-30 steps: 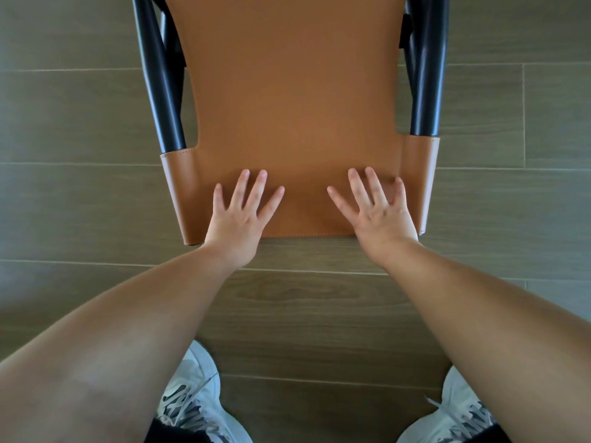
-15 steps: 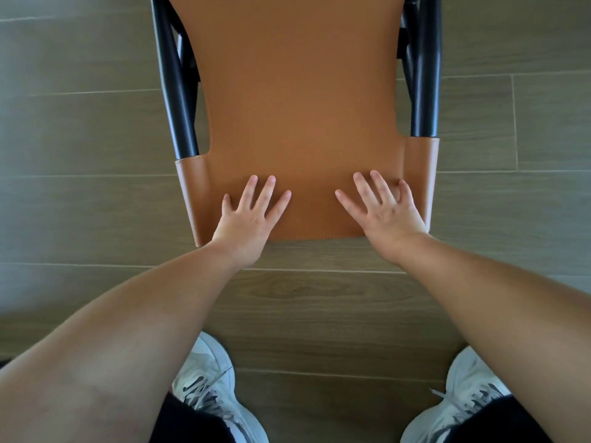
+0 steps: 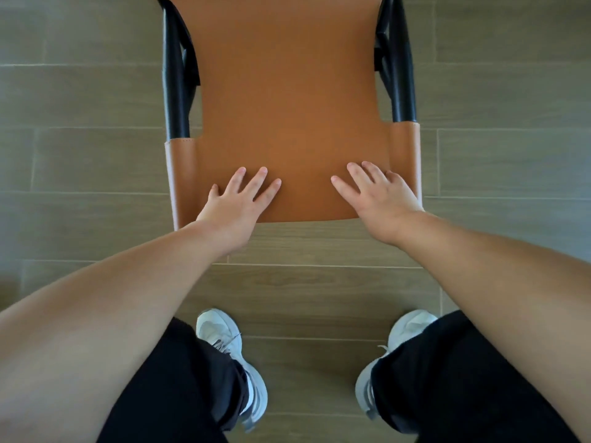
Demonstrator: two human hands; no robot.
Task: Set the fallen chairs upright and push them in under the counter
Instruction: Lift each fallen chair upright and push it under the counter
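No readable brand or writing anywhere, even the shoe markings are too blurry to make out. Count-wise: one chair [image 3: 287, 107] in view, tan leather panel stretched over two black tubular frame rails [image 3: 175, 91], filling the 12 o'clock part of the shot. Two hands on it. The left hand [image 3: 235, 206] lies flat on the leather near its lower edge at about 11 o'clock from the feet, fingers straight and spread, gripping nothing. The right hand [image 3: 380, 196] does the same near the 1 o'clock corner, fingers straight and pressed flat. Two white sneakers [image 3: 230, 346] and black trousers [image 3: 179, 378] at 6 o'clock. Floor [image 3: 80, 161] is grey-brown wood-look planks with thin pale seams. Can't see any counter from here.
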